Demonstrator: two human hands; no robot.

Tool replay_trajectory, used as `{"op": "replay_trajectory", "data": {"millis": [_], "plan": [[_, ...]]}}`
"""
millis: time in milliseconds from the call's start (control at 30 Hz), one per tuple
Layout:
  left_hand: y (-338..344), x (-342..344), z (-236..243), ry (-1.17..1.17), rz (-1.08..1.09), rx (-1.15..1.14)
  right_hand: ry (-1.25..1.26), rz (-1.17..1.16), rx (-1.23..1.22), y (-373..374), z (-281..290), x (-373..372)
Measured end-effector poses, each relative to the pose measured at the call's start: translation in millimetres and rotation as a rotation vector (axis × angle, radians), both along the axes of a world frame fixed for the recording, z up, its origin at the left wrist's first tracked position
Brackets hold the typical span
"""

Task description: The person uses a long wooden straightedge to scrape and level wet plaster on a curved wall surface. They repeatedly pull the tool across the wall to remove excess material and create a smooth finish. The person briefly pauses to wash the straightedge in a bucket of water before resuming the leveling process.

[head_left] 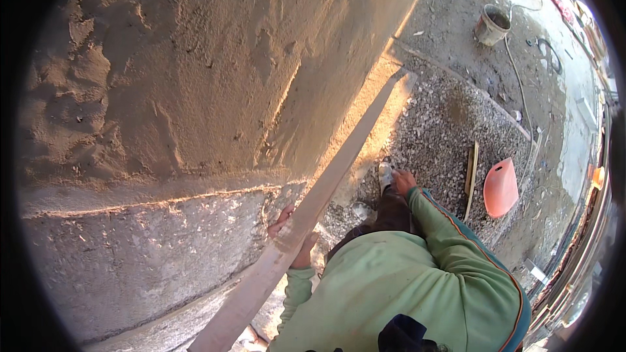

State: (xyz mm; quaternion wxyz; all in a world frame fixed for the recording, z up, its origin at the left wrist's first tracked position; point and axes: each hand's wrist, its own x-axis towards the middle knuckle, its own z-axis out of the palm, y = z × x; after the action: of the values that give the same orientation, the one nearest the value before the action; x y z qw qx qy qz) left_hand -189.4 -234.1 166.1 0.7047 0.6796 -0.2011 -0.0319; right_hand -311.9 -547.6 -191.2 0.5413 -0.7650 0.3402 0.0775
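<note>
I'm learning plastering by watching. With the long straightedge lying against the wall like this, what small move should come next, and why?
Probably bring the right hand up onto the straightedge. Only the left hand grips it now, low down, while the right rests on the knee. The board runs long along the freshly plastered wall, so a second grip would likely steady it.

Wall (195,78): left. Long plank (326,182): leaning along the wall's foot, left hand (290,234) on it. Right hand (403,181): right of plank, above gravel (450,130). Scoop (501,187) and stick (471,179): on gravel, right. Bucket (492,25): far behind, upper right.
</note>
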Motion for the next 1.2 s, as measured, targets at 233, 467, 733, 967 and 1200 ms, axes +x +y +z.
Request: {"op": "replay_trajectory", "data": {"millis": [233,467,733,967,1200], "plan": [[-12,6,4,0.107,0.137,-0.085,-0.256,-0.902,1.489,71,99,148],[145,-31,49,0.228,0.606,-0.295,-0.198,-1.135,1.624,155,87,177],[262,-46,-9,0.572,1.088,-0.321,0.028,-0.898,1.385,166,100,155],[264,-11,-66,0.805,1.196,-0.510,-0.447,-0.469,1.502,30,148,200],[209,17,-147,0.918,1.281,-0.643,-0.607,-0.434,0.791,-94,155,291]]}}
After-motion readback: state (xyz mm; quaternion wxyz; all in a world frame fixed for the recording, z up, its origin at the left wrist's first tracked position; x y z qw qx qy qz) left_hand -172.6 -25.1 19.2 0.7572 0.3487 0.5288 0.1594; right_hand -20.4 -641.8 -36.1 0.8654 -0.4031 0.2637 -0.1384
